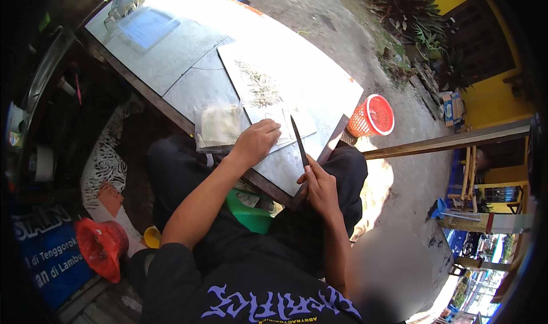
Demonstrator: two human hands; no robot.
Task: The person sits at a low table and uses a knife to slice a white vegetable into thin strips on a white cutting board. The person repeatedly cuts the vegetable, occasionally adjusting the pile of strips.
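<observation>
My right hand [320, 186] grips a knife [299, 142] by its handle, and the dark narrow blade points away from me. To its left, my left hand [257, 140] holds down pale flat sheets [280, 127] at the near end of a white board [233, 72]. The blade is just right of these sheets, with a gap to my left fingers. Farther up the board lies a spread heap of thin pale strips [261, 86]. Beside my left wrist, a clear plastic pack [219, 125] of pale sheets with printing on it rests at the table's edge.
The tiled table [192, 95] has a dark wooden edge; strong sun washes out its far side. A clear bluish plastic container [147, 27] stands at the far left. An orange-red basket [371, 115] is off the right corner. A red bag-lined basket [102, 244] sits low left.
</observation>
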